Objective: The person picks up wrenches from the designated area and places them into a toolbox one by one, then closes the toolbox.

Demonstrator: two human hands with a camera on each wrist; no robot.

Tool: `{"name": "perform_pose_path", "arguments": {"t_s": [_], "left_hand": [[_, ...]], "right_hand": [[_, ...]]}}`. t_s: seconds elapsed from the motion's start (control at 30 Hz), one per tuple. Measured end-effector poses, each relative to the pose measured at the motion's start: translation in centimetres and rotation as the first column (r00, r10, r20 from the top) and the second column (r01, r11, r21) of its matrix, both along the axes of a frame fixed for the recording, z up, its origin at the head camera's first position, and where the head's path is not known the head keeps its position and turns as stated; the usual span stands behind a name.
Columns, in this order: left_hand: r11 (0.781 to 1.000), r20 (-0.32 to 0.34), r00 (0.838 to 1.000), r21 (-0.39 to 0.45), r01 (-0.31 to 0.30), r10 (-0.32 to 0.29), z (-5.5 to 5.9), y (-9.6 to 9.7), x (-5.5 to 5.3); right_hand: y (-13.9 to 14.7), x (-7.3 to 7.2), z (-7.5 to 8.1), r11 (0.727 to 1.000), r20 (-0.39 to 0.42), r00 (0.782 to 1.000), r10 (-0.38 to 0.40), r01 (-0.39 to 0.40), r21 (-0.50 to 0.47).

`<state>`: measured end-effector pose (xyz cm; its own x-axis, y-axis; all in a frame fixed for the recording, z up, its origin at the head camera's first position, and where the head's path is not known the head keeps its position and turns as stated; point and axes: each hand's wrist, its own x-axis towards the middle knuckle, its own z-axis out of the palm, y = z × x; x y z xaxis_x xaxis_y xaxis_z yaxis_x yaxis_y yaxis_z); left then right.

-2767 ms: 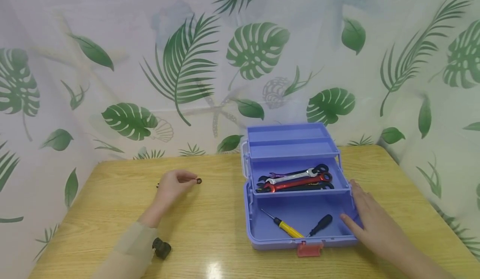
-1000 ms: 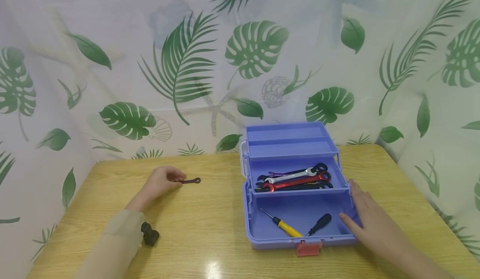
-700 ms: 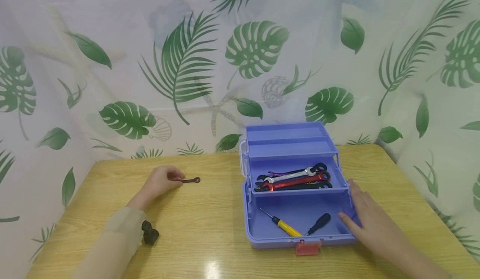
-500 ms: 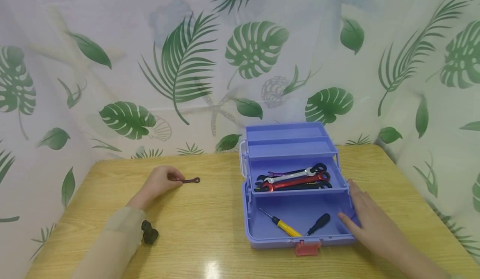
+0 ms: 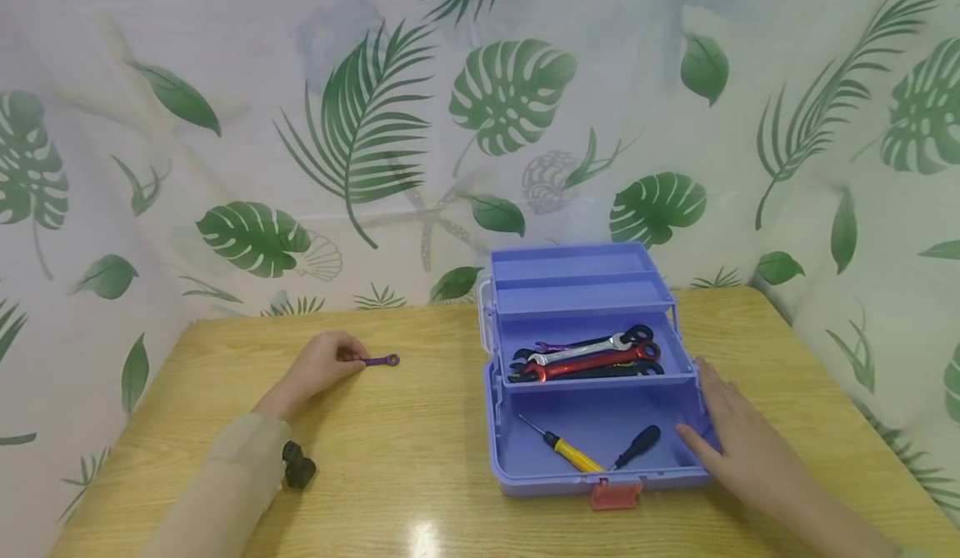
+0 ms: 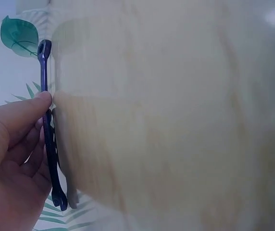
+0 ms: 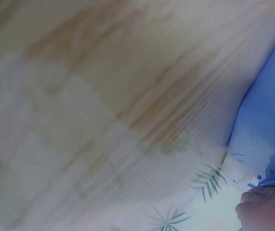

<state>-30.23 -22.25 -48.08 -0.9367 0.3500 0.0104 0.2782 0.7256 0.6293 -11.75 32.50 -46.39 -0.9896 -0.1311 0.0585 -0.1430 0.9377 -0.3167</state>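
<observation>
In the head view my left hand [image 5: 321,368] is at the left of the table, thumb and fingers pinching a small purple combination wrench [image 5: 384,360]. Its ring end points right. The left wrist view shows the whole wrench [image 6: 44,72], held near the middle by the thumb; a dark edge behind it is unclear. My right hand [image 5: 738,450] lies against the right side of an opened lavender toolbox [image 5: 600,485], fingers extended, thumb over the rim. The toolbox's middle tray holds several wrenches, among them a silver wrench [image 5: 581,351] and a red wrench [image 5: 592,364].
At the bottom of the toolbox lie a yellow-handled screwdriver [image 5: 573,453] and a black-handled screwdriver [image 5: 639,446]. A pink latch [image 5: 615,496] hangs at its front. The wooden table [image 5: 420,433] ends at a leaf-printed curtain [image 5: 420,141] behind.
Compared with the earliest frame, my left hand has shifted left and more of the wrench shows beyond its fingertips. Lately the wrench has turned slightly, looking more purple. My right hand stays put.
</observation>
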Motion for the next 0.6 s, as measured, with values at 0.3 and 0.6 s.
{"name": "perform_pose_path", "arguments": {"t_s": [0.3,0.6], "left_hand": [[1.0,0.007,1.0,0.01,-0.021,0.021,0.1,0.3,0.1],[0.999,0.002,0.999,0.022,-0.034,0.034,0.9,1.3,1.0]], "right_hand": [[0.0,0.0,0.1,1.0,0.016,1.0,-0.005,0.005,0.0],[-0.1,0.0,0.2,1.0,0.028,0.999,-0.015,0.015,0.011]]}}
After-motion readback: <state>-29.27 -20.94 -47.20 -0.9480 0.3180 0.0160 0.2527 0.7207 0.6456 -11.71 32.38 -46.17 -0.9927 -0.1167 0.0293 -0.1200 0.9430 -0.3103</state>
